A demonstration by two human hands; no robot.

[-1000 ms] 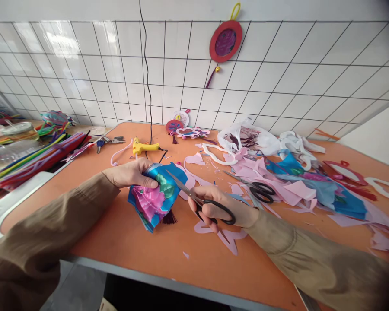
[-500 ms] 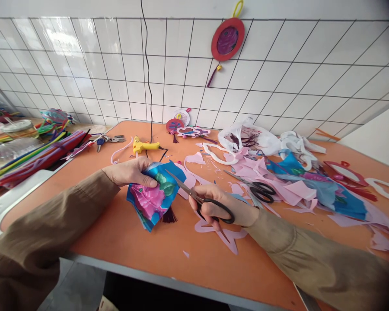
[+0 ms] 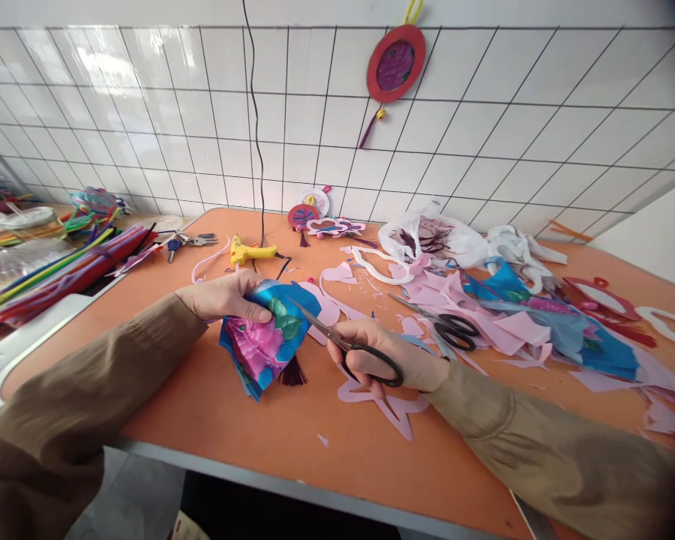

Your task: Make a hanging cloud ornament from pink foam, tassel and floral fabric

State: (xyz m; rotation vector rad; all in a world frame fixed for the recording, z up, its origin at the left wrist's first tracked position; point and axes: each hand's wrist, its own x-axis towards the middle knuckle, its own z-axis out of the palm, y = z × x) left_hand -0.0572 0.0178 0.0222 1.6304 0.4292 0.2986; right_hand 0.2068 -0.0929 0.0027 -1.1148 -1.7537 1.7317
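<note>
My left hand point(image 3: 230, 296) pinches a piece of blue fabric point(image 3: 253, 345) printed with a pink flower and green leaves, holding it above the orange table. My right hand point(image 3: 371, 352) grips black-handled scissors point(image 3: 326, 330), fingers through the loops. The blades point left and lie against the right side of the fabric; how far apart they are is hard to tell. From under the fabric hangs a dark purple tassel point(image 3: 292, 373). Below my right hand a pink cut-out frame point(image 3: 402, 409) lies on the table, partly covered by the hand.
A yellow glue gun point(image 3: 253, 252) and keys point(image 3: 185, 241) lie beyond my left hand. Second scissors point(image 3: 455, 331) rest among pink scraps point(image 3: 500, 330) on the right. Behind are a white plastic bag point(image 3: 450, 240) and finished ornaments point(image 3: 331, 226). A red round ornament point(image 3: 397, 64) hangs on the tiled wall.
The right edge of the fabric has shifted slightly, its lower part now curving in toward the tassel. The scissors have moved very little. Both hands keep their holds.
</note>
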